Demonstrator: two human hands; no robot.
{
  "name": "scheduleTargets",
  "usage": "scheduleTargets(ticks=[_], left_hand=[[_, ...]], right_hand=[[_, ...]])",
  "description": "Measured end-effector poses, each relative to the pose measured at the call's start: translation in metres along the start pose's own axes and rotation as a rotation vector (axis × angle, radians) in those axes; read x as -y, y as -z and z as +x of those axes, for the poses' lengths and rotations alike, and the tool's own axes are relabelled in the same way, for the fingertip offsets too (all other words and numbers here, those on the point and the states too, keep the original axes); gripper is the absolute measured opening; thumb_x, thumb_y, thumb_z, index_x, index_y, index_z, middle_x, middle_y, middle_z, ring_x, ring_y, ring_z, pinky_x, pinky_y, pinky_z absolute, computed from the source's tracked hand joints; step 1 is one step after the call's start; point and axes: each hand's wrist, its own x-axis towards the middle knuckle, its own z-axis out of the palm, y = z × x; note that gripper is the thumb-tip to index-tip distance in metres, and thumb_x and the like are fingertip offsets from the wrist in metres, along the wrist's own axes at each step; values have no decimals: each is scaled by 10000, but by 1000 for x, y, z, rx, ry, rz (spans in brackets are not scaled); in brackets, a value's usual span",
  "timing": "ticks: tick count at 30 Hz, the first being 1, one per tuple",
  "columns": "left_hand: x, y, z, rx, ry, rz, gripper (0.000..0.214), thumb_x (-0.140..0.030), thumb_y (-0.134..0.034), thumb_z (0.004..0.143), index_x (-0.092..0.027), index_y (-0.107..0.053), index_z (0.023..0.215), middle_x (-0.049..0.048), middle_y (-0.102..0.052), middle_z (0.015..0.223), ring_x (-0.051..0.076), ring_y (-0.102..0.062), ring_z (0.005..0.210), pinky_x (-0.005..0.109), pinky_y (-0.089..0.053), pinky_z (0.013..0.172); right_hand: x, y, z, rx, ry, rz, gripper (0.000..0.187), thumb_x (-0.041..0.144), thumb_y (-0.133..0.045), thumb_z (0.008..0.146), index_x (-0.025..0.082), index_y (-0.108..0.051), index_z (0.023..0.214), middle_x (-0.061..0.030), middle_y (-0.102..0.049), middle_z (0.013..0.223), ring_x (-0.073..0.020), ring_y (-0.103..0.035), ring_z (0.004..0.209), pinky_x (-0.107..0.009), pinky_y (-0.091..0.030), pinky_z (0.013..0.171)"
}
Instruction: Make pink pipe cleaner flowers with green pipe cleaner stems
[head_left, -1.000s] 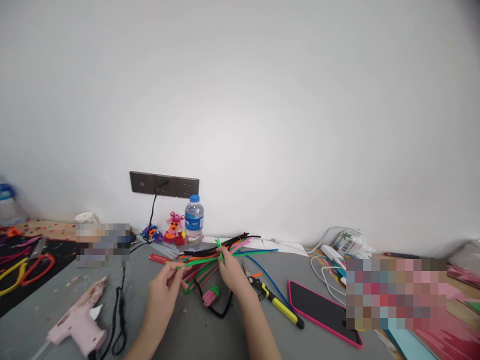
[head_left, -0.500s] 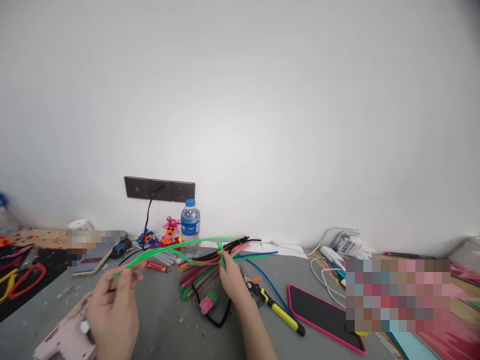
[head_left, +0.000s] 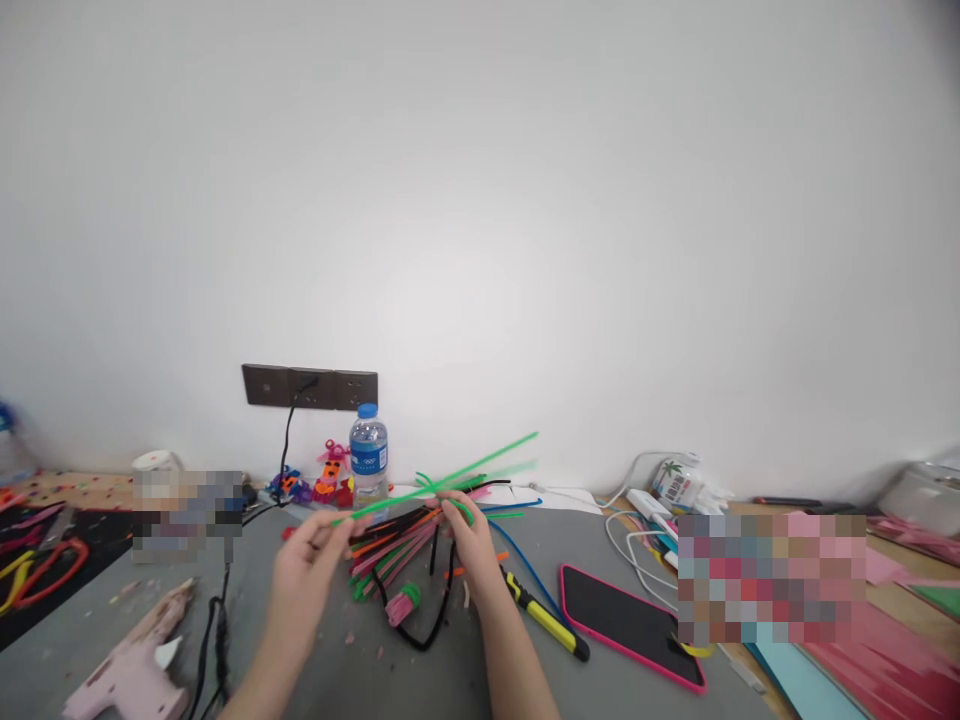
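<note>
My left hand [head_left: 307,565] pinches the near end of long green pipe cleaners [head_left: 450,475], which slant up and to the right above the table. My right hand [head_left: 469,535] is closed round the same green stems near their middle, just above a loose bundle of coloured pipe cleaners [head_left: 390,550] in pink, orange, black and green lying on the grey table [head_left: 337,670]. A small pink and green coiled piece [head_left: 403,603] lies in front of the bundle, beside a black loop.
A pink glue gun [head_left: 127,675] lies front left, its black cord running to the wall socket [head_left: 309,387]. A water bottle [head_left: 368,453] stands behind the bundle. Yellow-handled cutters [head_left: 544,622], a pink-cased phone [head_left: 630,625], white cables and paper sheets lie right.
My left hand swept out to the left pulling green stems from the bundle, then came back toward the middle. The green stems now point up and right, held by both hands.
</note>
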Motion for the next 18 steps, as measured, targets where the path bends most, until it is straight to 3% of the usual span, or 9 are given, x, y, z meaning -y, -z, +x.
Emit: scheduleTargets(ticks=[3, 5, 12, 18], left_hand=[[17, -21, 0, 250, 19, 101, 278, -451, -700, 698, -184, -635, 744, 80, -784, 718, 264, -741, 733, 340, -585, 693], [24, -27, 1, 290, -23, 165, 253, -442, -660, 730, -191, -629, 741, 86, -791, 730, 274, -750, 746, 354, -591, 704], [41, -7, 11, 86, -225, 396, 216, -413, -583, 786, -207, -640, 757, 76, -794, 747, 276, -746, 772, 358, -575, 723], [55, 4, 16, 101, -348, 617, 223, -399, -555, 806, -223, -687, 764, 50, -763, 735, 256, -692, 708, 368, -524, 709]], right_hand=[[14, 3, -4, 81, -94, 321, 383, 459, -679, 732, 191, -700, 1004, -92, -742, 961, -210, -627, 754, -287, -458, 624], [18, 5, -5, 73, -122, 423, 362, 425, -714, 714, 194, -720, 993, -91, -742, 970, -189, -617, 723, -281, -463, 626], [-2, 24, 11, -245, -142, 485, 234, 348, -707, 646, 183, -729, 811, -68, -740, 808, -154, -592, 567, -258, -453, 507], [-12, 51, 20, -616, -10, 443, 388, 414, -585, 715, 153, -679, 985, -87, -712, 941, -148, -613, 649, -265, -479, 575]])
